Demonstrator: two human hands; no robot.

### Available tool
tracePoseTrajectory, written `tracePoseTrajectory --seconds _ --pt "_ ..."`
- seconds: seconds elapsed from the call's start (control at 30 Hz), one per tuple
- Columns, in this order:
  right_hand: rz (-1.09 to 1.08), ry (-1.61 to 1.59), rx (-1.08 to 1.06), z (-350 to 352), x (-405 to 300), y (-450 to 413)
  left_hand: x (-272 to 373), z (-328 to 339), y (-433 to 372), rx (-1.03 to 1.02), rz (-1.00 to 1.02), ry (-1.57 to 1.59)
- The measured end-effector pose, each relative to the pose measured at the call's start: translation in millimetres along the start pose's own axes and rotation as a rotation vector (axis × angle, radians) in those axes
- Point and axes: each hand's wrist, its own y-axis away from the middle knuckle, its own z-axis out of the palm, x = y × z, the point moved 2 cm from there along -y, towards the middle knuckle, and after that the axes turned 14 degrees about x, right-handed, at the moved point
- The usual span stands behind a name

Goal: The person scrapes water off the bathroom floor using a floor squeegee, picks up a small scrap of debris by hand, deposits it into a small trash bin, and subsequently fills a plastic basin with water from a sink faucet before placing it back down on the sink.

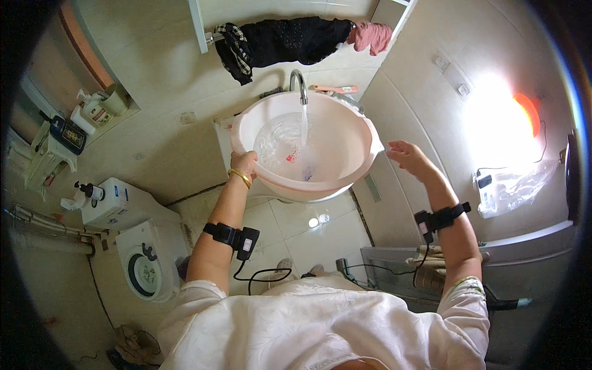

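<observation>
A large pale pink plastic basin point(342, 138) rests on the white washbasin point(224, 143) under a chrome faucet point(298, 81). Water point(277, 143) runs from the spout into it and has pooled inside; red and bluish marks show on its bottom. My left hand point(244, 164), below a yellow bangle, grips the basin's left front rim. Just off the basin's right side, my right hand point(407, 155) is raised with its fingers apart and nothing in it.
Black cloth point(296, 41) and a pink cloth point(372, 38) hang on a rail above the faucet. A toilet point(152, 268) stands at the lower left. Bottles point(99, 111) crowd a ledge at left. A bright lamp point(502, 125) and a plastic bag point(513, 194) are at the right wall.
</observation>
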Motion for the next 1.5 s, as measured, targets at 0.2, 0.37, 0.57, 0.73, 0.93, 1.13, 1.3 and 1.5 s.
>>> tracePoseTrajectory --seconds 0.2,0.37,0.57,0.73,0.93,1.13,1.3,1.5 --pt "0.038 0.098 -0.227 -7.4 1.2 -89.6 15.8 5.6 26.8 -0.01 0.013 0.028" --pt "-0.287 0.172 -0.394 50.0 18.9 -208.8 2.5 -0.7 8.1 0.105 -0.015 0.0" --pt "-0.62 0.343 -0.641 112.5 -14.5 -293.9 25.2 5.1 31.2 0.075 0.017 -0.02" --pt "-0.67 0.188 -0.817 180.7 -21.3 -353.4 39.1 15.7 42.0 0.108 -0.039 -0.079" --pt "-1.129 0.466 -0.716 230.5 -26.1 -374.2 21.1 2.0 30.7 0.103 -0.073 -0.038" --pt "-1.339 0.511 -0.699 262.3 -10.5 -378.6 27.0 3.2 24.5 0.05 -0.011 -0.126" --pt "-1.152 0.521 -0.666 217.4 -65.4 -335.6 11.0 -9.3 20.9 0.101 -0.069 0.011" --pt "-0.84 0.204 -0.538 226.0 -69.5 -339.0 22.1 -0.3 27.8 0.104 -0.103 0.019"
